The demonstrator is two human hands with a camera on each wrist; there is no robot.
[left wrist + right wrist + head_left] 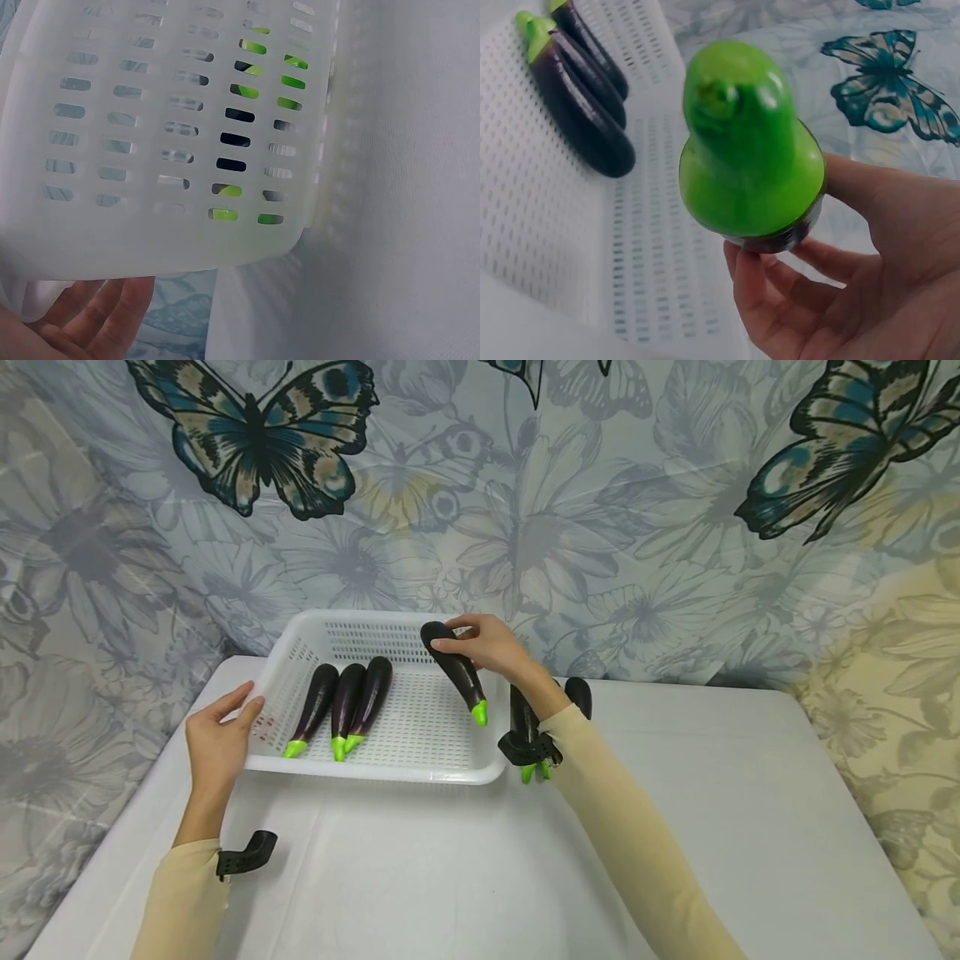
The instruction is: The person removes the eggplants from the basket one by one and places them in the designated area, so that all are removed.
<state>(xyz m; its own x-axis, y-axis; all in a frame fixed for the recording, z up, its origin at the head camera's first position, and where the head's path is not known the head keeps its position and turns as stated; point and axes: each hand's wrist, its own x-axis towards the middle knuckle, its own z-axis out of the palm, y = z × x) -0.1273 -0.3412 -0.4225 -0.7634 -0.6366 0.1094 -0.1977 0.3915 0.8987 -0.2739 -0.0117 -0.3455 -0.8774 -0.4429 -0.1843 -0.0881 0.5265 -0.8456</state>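
1. Backdrop [525, 539], facing me: pale grey-blue, printed with large outlined flowers, yellowish at far right.
2. Butterflies [257, 439]: printed high up, dark-edged, teal and tan.
3. Table [720, 827]: white, its far corners rounded, its far edge near the backdrop.
4. Light: soft, casting faint shadows on the table.

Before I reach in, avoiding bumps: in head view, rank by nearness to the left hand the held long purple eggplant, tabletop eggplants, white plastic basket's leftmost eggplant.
1. Leftmost eggplant, left inside basket.
2. Held eggplant, at basket's right.
3. Tabletop eggplants, right of basket.
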